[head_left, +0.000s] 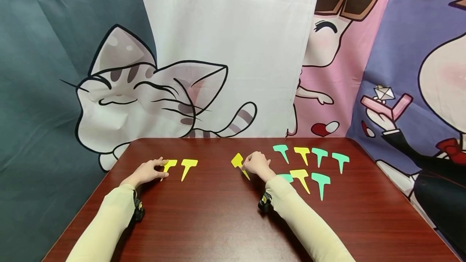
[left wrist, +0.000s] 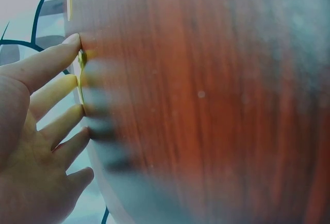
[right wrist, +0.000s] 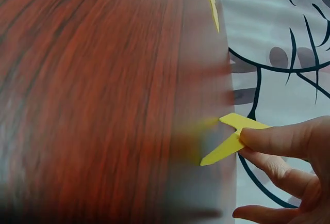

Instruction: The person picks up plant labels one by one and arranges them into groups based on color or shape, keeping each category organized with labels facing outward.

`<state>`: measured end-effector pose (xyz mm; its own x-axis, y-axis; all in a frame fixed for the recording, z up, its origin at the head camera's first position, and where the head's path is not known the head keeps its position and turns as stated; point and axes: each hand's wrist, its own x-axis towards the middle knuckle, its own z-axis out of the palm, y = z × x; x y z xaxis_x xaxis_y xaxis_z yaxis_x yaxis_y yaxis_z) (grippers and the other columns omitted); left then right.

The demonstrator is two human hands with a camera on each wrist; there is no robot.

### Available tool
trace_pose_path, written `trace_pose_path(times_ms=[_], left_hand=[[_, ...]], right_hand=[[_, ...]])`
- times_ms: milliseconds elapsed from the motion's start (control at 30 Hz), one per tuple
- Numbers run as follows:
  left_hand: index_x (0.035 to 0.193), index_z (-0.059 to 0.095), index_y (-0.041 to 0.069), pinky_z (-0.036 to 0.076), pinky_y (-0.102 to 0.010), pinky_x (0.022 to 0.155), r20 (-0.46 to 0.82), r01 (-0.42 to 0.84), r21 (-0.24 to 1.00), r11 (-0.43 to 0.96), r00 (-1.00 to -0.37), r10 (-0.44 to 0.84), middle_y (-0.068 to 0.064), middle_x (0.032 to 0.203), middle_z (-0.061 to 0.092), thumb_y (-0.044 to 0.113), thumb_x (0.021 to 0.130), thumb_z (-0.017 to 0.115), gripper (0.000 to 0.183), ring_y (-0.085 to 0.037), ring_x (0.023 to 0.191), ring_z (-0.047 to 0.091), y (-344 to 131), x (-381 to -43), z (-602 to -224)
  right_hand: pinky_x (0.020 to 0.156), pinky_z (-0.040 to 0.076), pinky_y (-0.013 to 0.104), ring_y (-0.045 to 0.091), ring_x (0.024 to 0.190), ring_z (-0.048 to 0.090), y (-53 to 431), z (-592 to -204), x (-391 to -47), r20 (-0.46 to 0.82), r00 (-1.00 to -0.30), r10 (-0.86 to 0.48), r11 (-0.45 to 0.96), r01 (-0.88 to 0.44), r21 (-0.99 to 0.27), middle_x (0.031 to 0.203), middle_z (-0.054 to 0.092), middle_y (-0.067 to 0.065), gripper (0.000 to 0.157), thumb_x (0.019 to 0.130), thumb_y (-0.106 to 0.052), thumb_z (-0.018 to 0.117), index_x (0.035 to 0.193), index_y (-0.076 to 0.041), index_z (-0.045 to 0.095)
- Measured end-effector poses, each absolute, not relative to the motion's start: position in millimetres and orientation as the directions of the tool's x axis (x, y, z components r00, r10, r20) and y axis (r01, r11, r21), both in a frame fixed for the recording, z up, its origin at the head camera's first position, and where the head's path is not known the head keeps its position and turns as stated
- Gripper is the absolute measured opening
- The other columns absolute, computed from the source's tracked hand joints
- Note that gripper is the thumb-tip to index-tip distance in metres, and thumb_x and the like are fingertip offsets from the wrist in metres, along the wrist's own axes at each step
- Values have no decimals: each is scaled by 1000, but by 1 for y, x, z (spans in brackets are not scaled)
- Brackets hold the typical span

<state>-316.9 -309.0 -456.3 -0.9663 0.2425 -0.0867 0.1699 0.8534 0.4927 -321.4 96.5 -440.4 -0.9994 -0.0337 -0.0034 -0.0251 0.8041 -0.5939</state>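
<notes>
Between the thumb and fingers of my right hand (head_left: 257,163) a yellow T-shaped plant label (right wrist: 234,136) is pinched, tilted, with its pointed end toward the tabletop. My left hand (head_left: 146,173) is at the far left of the table, fingers spread and fairly straight. Its fingertips touch a yellow T-shaped label (head_left: 169,165) that lies on the wood and is partly covered by them. Just right of that lies another yellow label (head_left: 189,167), untouched. The left wrist view shows the touched label only edge-on.
On the right of the brown table (head_left: 204,221), green labels such as this green label (head_left: 321,181) lie in two rough rows with yellow ones, including a yellow label (head_left: 301,153). My right forearm partly covers one green label (head_left: 287,178). A printed cloth (head_left: 233,31) hangs behind.
</notes>
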Motion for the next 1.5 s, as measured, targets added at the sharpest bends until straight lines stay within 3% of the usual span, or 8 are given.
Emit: trace_pose_path(times_ms=[333, 467, 567, 1167, 1500], left_hand=[[141, 46, 5, 22, -67, 105, -87, 174, 488, 855, -965, 246, -27, 150, 28, 37, 86, 68, 68, -51, 137, 19, -308, -315, -454], [140, 47, 5, 23, -66, 106, -82, 171, 489, 855, -967, 240, -26, 150, 29, 36, 85, 69, 67, -50, 138, 20, -307, -315, -455], [140, 47, 6, 23, -66, 106, -80, 171, 490, 855, -968, 239, -26, 150, 29, 36, 85, 69, 66, -50, 138, 20, -307, -315, -455], [140, 47, 5, 23, -66, 105, -80, 174, 489, 855, -967, 242, -26, 150, 29, 36, 85, 69, 66, -51, 137, 20, -309, -316, -457], [140, 47, 6, 22, -66, 106, -86, 166, 489, 856, -968, 237, -26, 150, 29, 35, 86, 68, 65, -51, 138, 19, -308, -315, -457]], right_hand=[[104, 18, 72, 29, 101, 62, 83, -441, -326, -21, -999, -25, 812, -8, -584, 53, 61, 0, 36, 78, -22, 74, 47, -14, 58], [105, 16, 73, 36, 130, 45, 75, -440, -326, -19, -1000, -22, 816, -7, -579, 82, 72, 8, 36, 77, -22, 74, 47, -13, 57], [105, 15, 73, 37, 140, 30, 69, -441, -326, -11, -1000, -22, 816, -12, -578, 99, 72, 9, 33, 76, -22, 75, 48, -12, 59], [105, 15, 72, 31, 141, 32, 33, -446, -326, 3, -1000, -15, 843, -14, -538, 69, 66, 1, 23, 73, -20, 73, 55, -12, 61], [103, 18, 73, 32, 138, 36, 12, -452, -327, 8, -1000, -11, 864, -13, -504, 103, 68, 11, 22, 73, -26, 73, 63, -11, 60]])
